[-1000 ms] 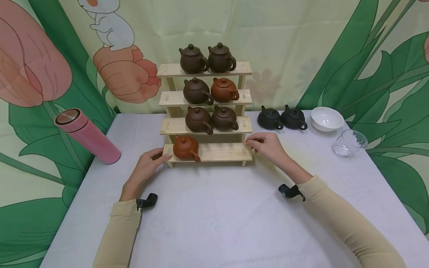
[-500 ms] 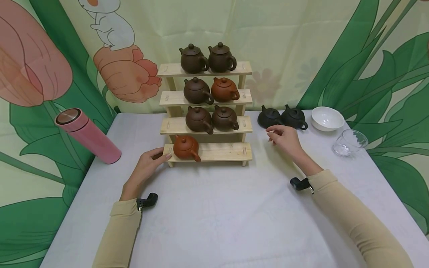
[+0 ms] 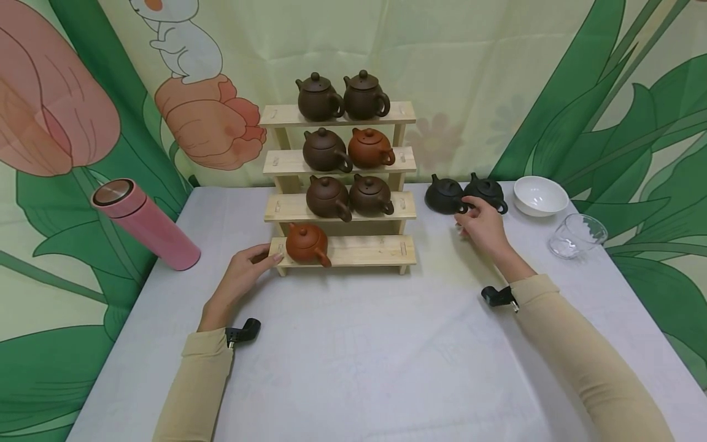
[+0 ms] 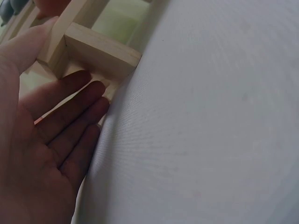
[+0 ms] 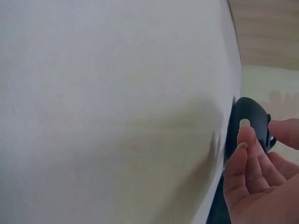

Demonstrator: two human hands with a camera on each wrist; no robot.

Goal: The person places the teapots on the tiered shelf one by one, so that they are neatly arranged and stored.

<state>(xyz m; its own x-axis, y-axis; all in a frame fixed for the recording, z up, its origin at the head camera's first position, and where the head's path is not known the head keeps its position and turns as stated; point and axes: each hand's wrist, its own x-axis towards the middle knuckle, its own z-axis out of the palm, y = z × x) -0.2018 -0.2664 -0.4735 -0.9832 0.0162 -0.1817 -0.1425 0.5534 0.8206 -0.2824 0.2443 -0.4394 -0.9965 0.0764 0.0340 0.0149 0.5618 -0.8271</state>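
My left hand (image 3: 240, 274) rests at the left end of a stepped wooden rack (image 3: 364, 250). Its thumb (image 4: 32, 44) lies on the lowest plank's end, while the other fingers extend loosely beside the rack's leg (image 4: 100, 49). An orange-brown teapot (image 3: 305, 244) sits on that plank close by. My right hand (image 3: 483, 228) is at the handle side of the left one of two black teapots (image 3: 442, 196) on the table. In the right wrist view, thumb and fingers are apart beside the dark pot body (image 5: 250, 111), fingers bent. The right-hand black teapot (image 3: 485, 191) is partly behind the hand.
Dark brown teapots (image 3: 316, 98) and another orange-brown teapot (image 3: 370, 149) stand in pairs on the upper shelves. A white bowl (image 3: 540, 196) and a clear glass cup (image 3: 577, 236) are at right. A pink thermos (image 3: 149, 227) stands left on the white-covered table (image 3: 342, 356).
My right hand has left the right end of the lowest shelf and moved right to the black teapots. The left hand has stayed at the rack's left end.
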